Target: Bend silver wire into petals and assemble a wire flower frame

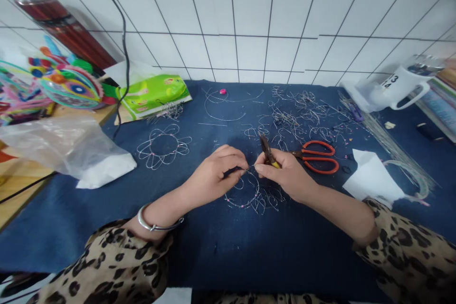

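Observation:
My left hand (pixel 221 171) is closed, its thumb and forefinger pinching a thin wire ring (pixel 257 190) with small pink beads along it. Close by on the right, my right hand (pixel 281 173) has thumb and forefinger pressed together at the same ring's upper end. Pliers (pixel 266 148) with dark jaws and yellow on the handle are tucked in that right hand, jaws pointing up and away. Bent wire pieces (pixel 265 199) lie below, beside the ring. A flower-shaped wire ring (pixel 164 146) with several loops rests flat on the blue cloth to the left.
Red-handled scissors (pixel 318 156) lie right of my right hand. Tangled wire scraps (pixel 292 116) cover the back. At the right are straight wires (pixel 399 147), white paper (pixel 372 178) and a white mug (pixel 404 88). A green packet (pixel 155 95) and plastic bag (pixel 71 147) sit left.

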The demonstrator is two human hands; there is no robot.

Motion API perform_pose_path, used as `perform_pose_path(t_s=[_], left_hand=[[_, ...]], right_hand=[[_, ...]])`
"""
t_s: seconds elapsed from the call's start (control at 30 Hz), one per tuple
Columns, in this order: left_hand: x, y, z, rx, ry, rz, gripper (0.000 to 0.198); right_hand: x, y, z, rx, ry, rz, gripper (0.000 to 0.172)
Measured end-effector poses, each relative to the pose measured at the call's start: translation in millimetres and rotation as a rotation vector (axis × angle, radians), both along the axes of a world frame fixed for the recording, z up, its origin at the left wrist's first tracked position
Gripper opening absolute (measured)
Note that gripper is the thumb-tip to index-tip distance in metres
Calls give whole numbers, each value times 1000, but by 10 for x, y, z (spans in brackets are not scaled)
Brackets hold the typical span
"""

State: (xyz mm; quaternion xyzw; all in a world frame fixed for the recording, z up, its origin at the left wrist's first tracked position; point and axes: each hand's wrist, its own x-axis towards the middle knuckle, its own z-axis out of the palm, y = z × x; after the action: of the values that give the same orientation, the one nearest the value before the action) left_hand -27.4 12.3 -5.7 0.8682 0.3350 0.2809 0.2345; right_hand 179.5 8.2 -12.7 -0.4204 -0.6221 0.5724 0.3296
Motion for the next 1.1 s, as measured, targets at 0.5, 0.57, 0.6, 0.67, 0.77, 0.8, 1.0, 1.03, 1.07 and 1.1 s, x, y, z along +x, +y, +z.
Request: perform_pose_path(t_s=[0.5,0.57,0.6,0.67,0.77,0.8,1.0,1.03,1.07,1.1], left_hand=[[-35,17,66,-56,-8,-30,14],[-42,24,83,-78,-19,-27,12],[-45,27,90,-91,-25,-26,12],[-51,35,103,-119,-30,-17,11],[-64,48,113,-168,-26,2,11],[-70,52,115,-184,-23,8,11],[-99,56,112,-220,-3,18,10],[-98,56,112,-217,2,15,10],[-96,56,113,-213,9,10,10],[-94,57,115,-209,15,4,10]], right_hand=[[57,63,33,140,-103,-17,15],[79,92,32,248,-243,-24,13],[90,109,21,325,-323,-20,12],[112,144,-24,524,-461,12,9],[147,195,-118,814,-592,78,6],[157,207,-145,880,-631,90,8],[183,218,-179,1057,-866,149,12],[183,216,-171,1076,-891,157,13],[182,215,-164,1095,-910,162,14],[182,215,-157,1114,-923,164,14]])
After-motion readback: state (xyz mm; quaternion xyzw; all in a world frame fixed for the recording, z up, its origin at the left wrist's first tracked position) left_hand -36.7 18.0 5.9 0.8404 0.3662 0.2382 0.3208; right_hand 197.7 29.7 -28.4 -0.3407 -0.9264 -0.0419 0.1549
